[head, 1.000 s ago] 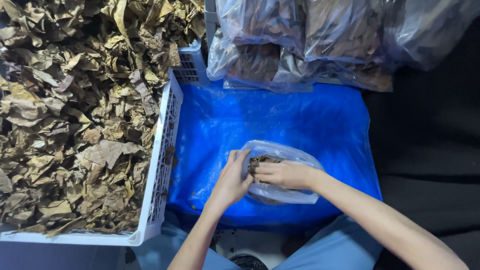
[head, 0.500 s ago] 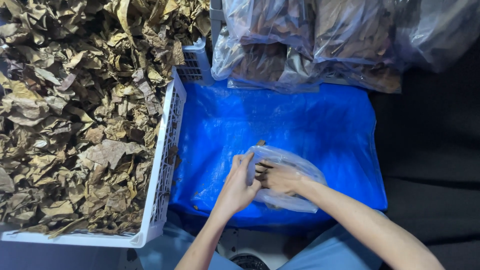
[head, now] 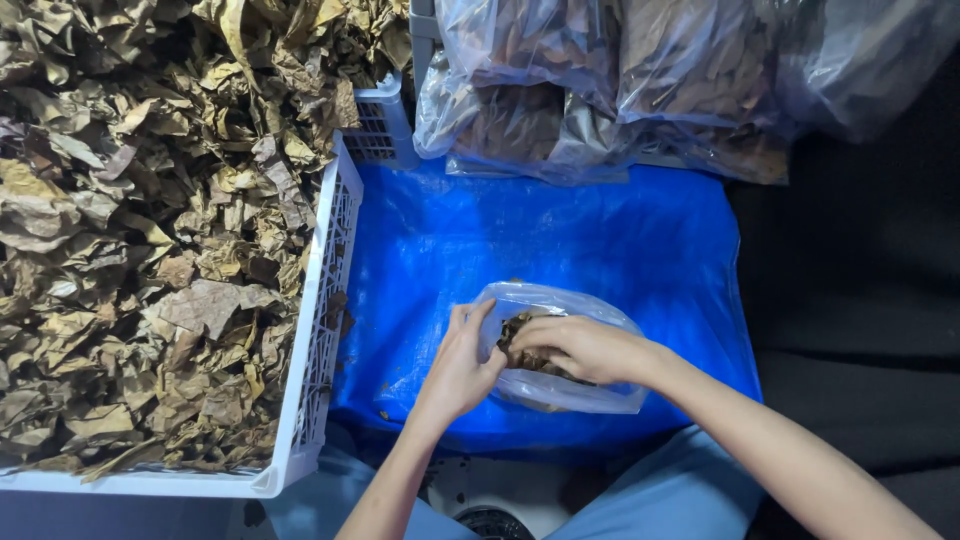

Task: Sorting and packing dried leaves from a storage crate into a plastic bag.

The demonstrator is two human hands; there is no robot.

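Blue plastic sheet (head: 560,235) fills the middle of my view from the head cam, spread flat w/ a few brown crumbs on it. On its lower part sits a small clear plastic bag (head: 570,385), partly filled w/ dried brown leaves, lying just in front of the person's lap. Left hand (head: 462,365) is cupped against the bag's left side, fingers curled on the plastic at its open edge, gripping it. Right hand (head: 580,348) is closed round a clump of dried leaves (head: 515,335) at the bag's mouth, fingers bent over the clump, knuckles up; both hands nearly touch each other there. To the left, a big white slotted crate (head: 325,300) stands beside the sheet, its wall right along the blue edge, heaped to the rim w/ loose crumpled tan and brown leaves (head: 150,230). At the top, behind the sheet, several large clear bags (head: 600,80) stuffed w/ the same sort of leaves lie piled together, their lower edges overlapping the blue. A second pale crate corner (head: 385,125) shows between the heap and those bags. Right of the sheet is dark cloth (head: 850,280). Light blue trousers (head: 690,490) show at the bottom, under the right forearm.
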